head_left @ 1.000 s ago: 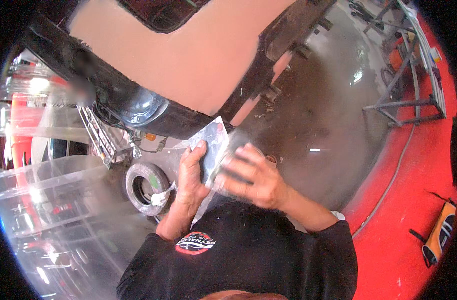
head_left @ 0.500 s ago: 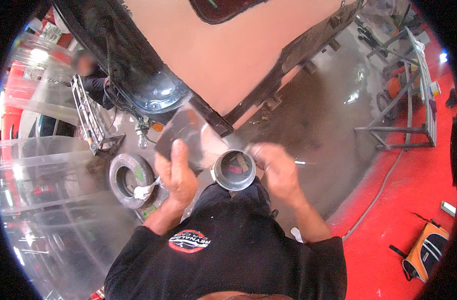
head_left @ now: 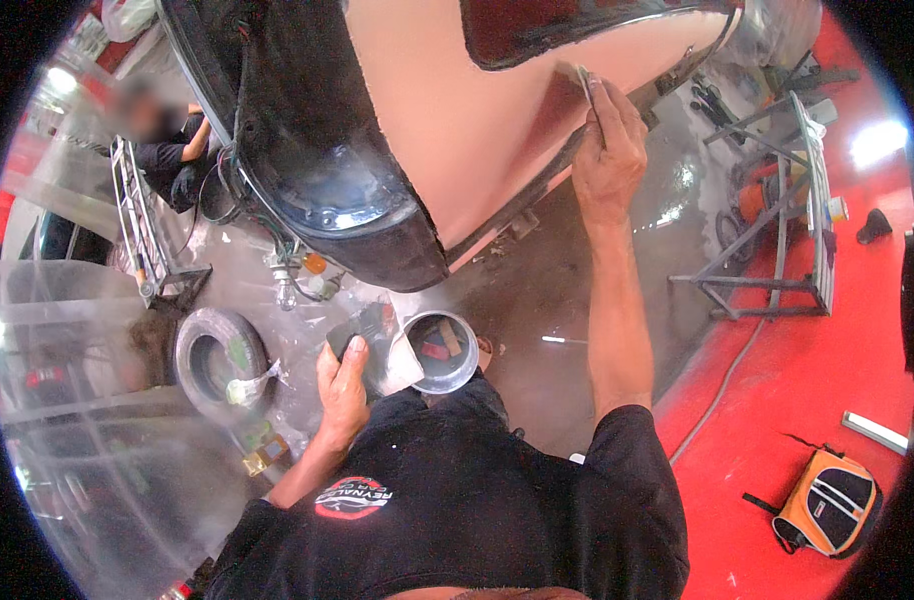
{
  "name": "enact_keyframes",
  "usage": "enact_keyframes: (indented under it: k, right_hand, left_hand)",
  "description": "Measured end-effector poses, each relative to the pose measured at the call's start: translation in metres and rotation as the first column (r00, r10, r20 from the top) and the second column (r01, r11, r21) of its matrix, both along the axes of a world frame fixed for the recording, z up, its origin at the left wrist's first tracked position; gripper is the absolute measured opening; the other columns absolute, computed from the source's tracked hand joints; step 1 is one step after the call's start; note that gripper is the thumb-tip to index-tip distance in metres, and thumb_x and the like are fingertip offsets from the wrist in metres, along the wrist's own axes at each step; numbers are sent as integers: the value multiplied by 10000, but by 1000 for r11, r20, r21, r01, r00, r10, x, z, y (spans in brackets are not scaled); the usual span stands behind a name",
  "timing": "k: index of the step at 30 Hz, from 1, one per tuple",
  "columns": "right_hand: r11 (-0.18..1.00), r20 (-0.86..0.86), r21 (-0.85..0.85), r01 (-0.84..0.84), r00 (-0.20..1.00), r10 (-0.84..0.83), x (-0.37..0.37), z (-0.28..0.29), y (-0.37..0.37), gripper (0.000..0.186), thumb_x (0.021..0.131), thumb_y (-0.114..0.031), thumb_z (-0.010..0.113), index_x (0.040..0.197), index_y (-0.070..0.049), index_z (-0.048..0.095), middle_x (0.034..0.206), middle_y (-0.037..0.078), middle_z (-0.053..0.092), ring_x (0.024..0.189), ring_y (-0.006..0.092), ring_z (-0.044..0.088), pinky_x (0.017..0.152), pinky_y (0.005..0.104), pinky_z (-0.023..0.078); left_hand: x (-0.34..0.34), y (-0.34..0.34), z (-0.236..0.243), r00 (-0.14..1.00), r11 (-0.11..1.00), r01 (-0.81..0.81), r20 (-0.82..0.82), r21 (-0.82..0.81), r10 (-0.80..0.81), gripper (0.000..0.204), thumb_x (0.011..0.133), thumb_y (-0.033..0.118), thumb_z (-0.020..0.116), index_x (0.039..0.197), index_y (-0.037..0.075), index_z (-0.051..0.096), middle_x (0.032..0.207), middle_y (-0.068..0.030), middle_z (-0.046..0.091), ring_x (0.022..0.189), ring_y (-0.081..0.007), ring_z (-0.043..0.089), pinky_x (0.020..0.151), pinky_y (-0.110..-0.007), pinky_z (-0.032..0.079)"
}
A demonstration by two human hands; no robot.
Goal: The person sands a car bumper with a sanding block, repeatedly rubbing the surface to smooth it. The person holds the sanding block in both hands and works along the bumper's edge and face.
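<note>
My left hand (head_left: 344, 392) grips the edge of a flat grey plate (head_left: 379, 345), its thumb lying on top; a pale patch covers the plate's near right side. My right hand (head_left: 613, 158) reaches up and far, pinching a thin spreader (head_left: 584, 84) whose edge meets a vehicle's body panel (head_left: 432, 130). Smooth pinkish-beige coating covers most of that panel, and a darker reddish area shows beside my fingers. Close to the plate, below the vehicle's corner, is a round metal can (head_left: 447, 383) with a few flat pieces inside.
A tyre (head_left: 183, 370) lies at the left, near clear plastic sheeting (head_left: 97, 420). Another person (head_left: 167, 150) crouches behind a metal stand (head_left: 137, 225). To the right stand a metal frame (head_left: 777, 240), a cable (head_left: 722, 390) on the floor and an orange-black bag (head_left: 827, 500).
My right hand has moved from beside the can up to the panel with the spreader. My left hand and the plate are lower in the view, and the view itself has shifted.
</note>
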State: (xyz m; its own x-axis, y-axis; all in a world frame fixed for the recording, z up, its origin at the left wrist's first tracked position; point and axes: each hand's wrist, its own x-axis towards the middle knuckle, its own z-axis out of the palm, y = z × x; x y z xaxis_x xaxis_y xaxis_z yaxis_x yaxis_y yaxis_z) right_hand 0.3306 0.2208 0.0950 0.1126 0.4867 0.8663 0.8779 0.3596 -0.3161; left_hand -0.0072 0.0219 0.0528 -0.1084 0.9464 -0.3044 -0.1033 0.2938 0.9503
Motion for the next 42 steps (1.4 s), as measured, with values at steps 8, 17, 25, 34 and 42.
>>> enact_keyframes:
  k: [8,17,25,34,42]
  right_hand:
    - [994,290,105,-33,957,1,13,-9,11,486,768,-68,613,1225,-211,699,1261,-7,647,1157,274,546,1048,484,352]
    - [993,260,90,-81,964,55,2,-12,18,496,732,-106,643,1208,-230,712,1291,-15,630,1144,286,542,1022,467,377]
    - [992,114,-67,-108,987,115,-7,-88,-23,631,629,-21,696,1224,-233,709,1314,23,614,1171,346,520,1028,500,399]
    - [997,142,-20,-74,987,76,13,-26,-17,494,732,-97,592,1197,-201,721,1244,21,652,1181,337,539,1020,458,371]
    - [993,212,13,-117,971,112,-1,-25,-3,457,741,-204,663,1194,-217,723,1252,6,645,1153,313,540,1008,451,361]
  left_hand:
    - [-6,1,-12,1000,999,4,14,-48,-4,314,975,221,592,1240,54,571,1139,-38,612,1019,-150,565,899,-314,451]
    - [18,5,-8,1000,998,-8,1,-59,8,284,989,177,559,1211,1,581,1088,-13,608,960,-107,523,873,-287,423]
    - [19,-2,-19,997,989,-38,59,-142,47,291,993,178,563,1236,19,572,1076,-7,610,939,-98,523,852,-274,422]
    - [35,2,-2,997,992,23,80,-126,-13,348,996,211,562,1272,-1,555,1119,-44,636,1016,-137,575,927,-314,451]
    - [32,-4,-4,991,991,28,134,-133,-10,376,992,195,558,1309,-5,533,1236,-96,624,1108,-180,588,975,-331,451]
